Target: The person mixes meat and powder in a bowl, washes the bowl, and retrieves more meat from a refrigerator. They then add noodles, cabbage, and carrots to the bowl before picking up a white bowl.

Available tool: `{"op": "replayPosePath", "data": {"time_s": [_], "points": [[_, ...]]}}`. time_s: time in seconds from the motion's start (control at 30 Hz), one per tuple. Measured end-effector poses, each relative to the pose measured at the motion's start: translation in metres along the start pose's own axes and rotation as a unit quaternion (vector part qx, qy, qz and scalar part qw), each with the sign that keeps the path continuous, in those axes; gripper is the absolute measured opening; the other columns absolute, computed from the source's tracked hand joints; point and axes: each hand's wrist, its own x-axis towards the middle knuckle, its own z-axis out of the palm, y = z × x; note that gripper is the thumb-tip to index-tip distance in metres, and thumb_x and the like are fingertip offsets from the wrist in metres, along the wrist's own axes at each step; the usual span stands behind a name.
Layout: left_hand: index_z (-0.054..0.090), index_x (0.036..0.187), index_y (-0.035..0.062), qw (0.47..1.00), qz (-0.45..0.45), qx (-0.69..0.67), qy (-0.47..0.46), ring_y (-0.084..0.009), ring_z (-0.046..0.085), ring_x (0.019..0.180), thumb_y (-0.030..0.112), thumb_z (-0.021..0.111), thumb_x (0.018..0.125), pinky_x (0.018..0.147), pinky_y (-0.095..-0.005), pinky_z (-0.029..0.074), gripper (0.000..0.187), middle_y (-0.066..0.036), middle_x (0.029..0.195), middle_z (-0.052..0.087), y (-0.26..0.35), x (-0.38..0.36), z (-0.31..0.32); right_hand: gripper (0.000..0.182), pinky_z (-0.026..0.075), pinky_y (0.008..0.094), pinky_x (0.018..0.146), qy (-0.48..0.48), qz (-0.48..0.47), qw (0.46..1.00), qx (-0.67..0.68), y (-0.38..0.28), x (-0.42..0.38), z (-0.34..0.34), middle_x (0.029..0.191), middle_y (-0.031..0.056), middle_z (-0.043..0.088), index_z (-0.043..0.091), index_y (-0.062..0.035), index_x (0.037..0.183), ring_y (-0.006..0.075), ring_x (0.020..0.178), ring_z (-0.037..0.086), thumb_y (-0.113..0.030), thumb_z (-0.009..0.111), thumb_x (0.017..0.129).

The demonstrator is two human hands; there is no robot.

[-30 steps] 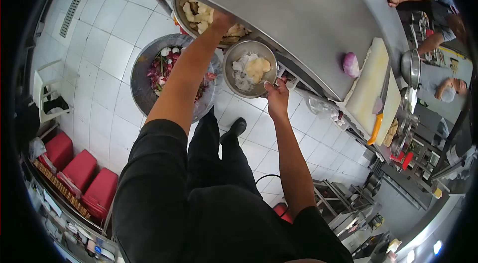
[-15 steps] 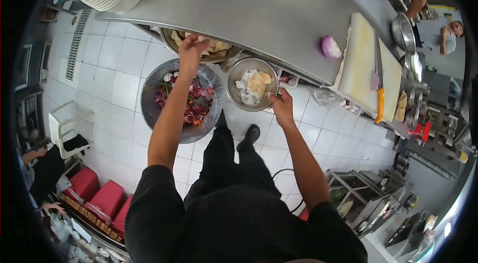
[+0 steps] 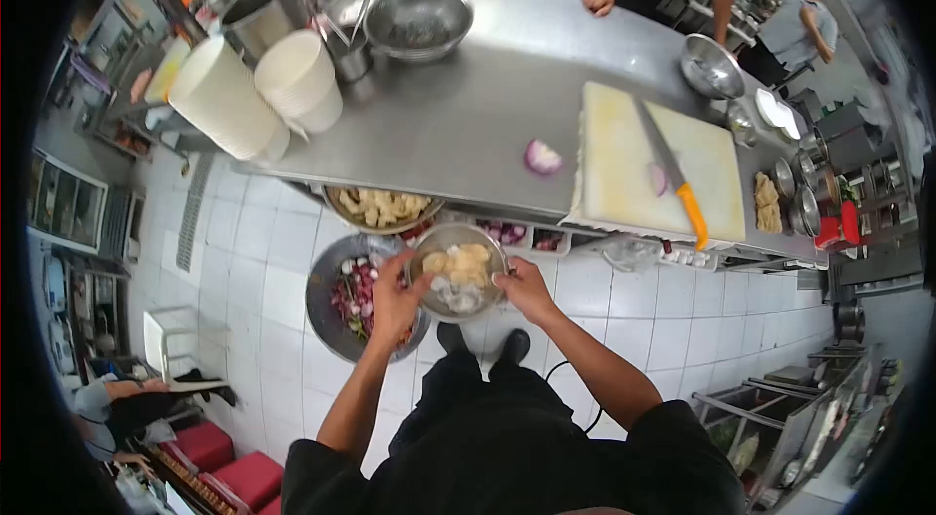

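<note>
A steel bowl point(image 3: 415, 293) with pale yellowish pieces and white lumps point(image 3: 458, 295) in it is held in front of me. My right hand point(image 3: 526, 289) grips its right rim, thumb over the edge. My left hand point(image 3: 398, 296) is at the left rim, its fingers closed on the bowl. Below and left stands a large grey tub point(image 3: 322, 305) of chopped red onion and other vegetables. Behind it, partly under the counter edge, is a pan of pale ginger-like pieces point(image 3: 382, 207).
The steel counter point(image 3: 439, 125) bears a cut onion point(image 3: 542, 157), a white cutting board point(image 3: 609, 144), an orange-handled knife point(image 3: 690, 208), stacked white containers point(image 3: 229, 100) and metal bowls point(image 3: 419, 19). Several people stand behind it. A white chair point(image 3: 168, 339) is at the left.
My left hand has moved from the pan of pale pieces to the bowl's left rim. More pale pieces show in the bowl. The view has tilted up, showing more counter.
</note>
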Motion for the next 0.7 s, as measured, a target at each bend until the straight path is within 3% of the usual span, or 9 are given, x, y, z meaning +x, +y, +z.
{"op": "replayPosePath", "data": {"time_s": [0.03,0.13,0.23,0.27,0.33,0.43,0.5,0.57,0.7], "points": [[0.053,0.129,-0.0010,0.999,-0.034,0.036,-0.017,-0.0224,0.061,0.103,0.011,0.073,0.081,0.085,-0.0315,0.051,0.054,-0.013,0.113,0.063,0.021,-0.009,0.002,0.030,0.044,0.0296,0.057,0.002,-0.020,1.000,0.014,-0.003,-0.009,-0.015,0.078,0.0071,0.064,0.062,0.0029,0.107,0.0133,0.065,0.056,-0.010,0.065,0.080],[0.057,0.122,-0.0018,0.995,-0.055,-0.077,-0.012,-0.0206,0.063,0.094,0.008,0.072,0.080,0.079,-0.0312,0.053,0.045,-0.011,0.106,0.064,0.057,-0.028,0.019,0.025,0.046,0.0300,0.059,0.012,-0.074,0.996,0.048,-0.004,-0.035,-0.055,0.077,0.0080,0.064,0.064,0.0046,0.098,0.0148,0.068,0.058,-0.010,0.064,0.078],[0.059,0.107,0.0009,0.941,-0.209,-0.242,-0.110,-0.0184,0.064,0.085,0.006,0.071,0.080,0.072,-0.0328,0.056,0.029,-0.007,0.098,0.064,0.088,-0.029,0.045,0.022,0.046,0.0298,0.060,0.003,-0.059,0.995,0.074,-0.022,-0.059,-0.118,0.077,0.0065,0.064,0.065,0.0042,0.096,0.0135,0.069,0.057,-0.008,0.064,0.078],[0.055,0.093,0.0049,0.938,-0.166,-0.285,-0.108,-0.0170,0.064,0.077,0.004,0.070,0.081,0.065,-0.0344,0.057,0.020,-0.004,0.090,0.062,0.089,-0.027,0.063,0.021,0.045,0.0290,0.059,0.008,-0.074,0.994,0.077,-0.030,-0.066,-0.136,0.077,0.0054,0.064,0.065,0.0039,0.096,0.0123,0.068,0.056,-0.009,0.065,0.079],[0.053,0.091,0.0056,0.936,-0.151,-0.285,-0.144,-0.0178,0.064,0.077,0.004,0.070,0.081,0.064,-0.0354,0.058,0.020,-0.005,0.087,0.061,0.115,-0.011,0.085,0.019,0.043,0.0274,0.056,0.022,-0.102,0.991,0.087,-0.046,-0.077,-0.173,0.078,0.0034,0.064,0.066,0.0034,0.095,0.0098,0.065,0.054,-0.010,0.066,0.081],[0.051,0.090,0.0051,0.929,-0.134,-0.283,-0.195,-0.0190,0.064,0.076,0.004,0.069,0.081,0.064,-0.0358,0.058,0.021,-0.006,0.086,0.059,0.154,0.039,0.117,0.027,0.043,0.0236,0.054,0.063,-0.079,0.995,0.021,-0.058,-0.074,-0.229,0.081,0.0027,0.066,0.065,0.0004,0.107,0.0078,0.066,0.057,-0.017,0.067,0.086],[0.050,0.091,0.0039,0.925,-0.122,-0.288,-0.218,-0.0200,0.064,0.077,0.004,0.069,0.082,0.065,-0.0357,0.058,0.021,-0.007,0.087,0.059,0.166,0.088,0.139,0.025,0.040,0.0215,0.053,0.138,-0.077,0.987,0.041,-0.073,-0.076,-0.258,0.081,0.0011,0.066,0.066,-0.0011,0.105,0.0067,0.063,0.055,-0.020,0.065,0.089],[0.050,0.094,0.0023,0.918,-0.107,-0.293,-0.243,-0.0213,0.064,0.080,0.004,0.068,0.082,0.066,-0.0357,0.058,0.021,-0.009,0.089,0.059,0.160,0.153,0.171,0.024,0.040,0.0207,0.052,0.207,-0.081,0.970,0.102,-0.076,-0.087,-0.287,0.081,0.0005,0.066,0.066,-0.0018,0.105,0.0063,0.062,0.055,-0.020,0.063,0.091],[0.051,0.100,-0.0006,0.923,-0.097,-0.320,-0.192,-0.0238,0.063,0.087,0.004,0.066,0.084,0.071,-0.0375,0.057,0.023,-0.013,0.096,0.060,0.176,0.272,0.220,0.021,0.043,0.0210,0.054,0.322,-0.102,0.906,0.254,-0.061,-0.109,-0.331,0.082,0.0008,0.065,0.065,-0.0012,0.106,0.0067,0.063,0.056,-0.016,0.060,0.092]]}}
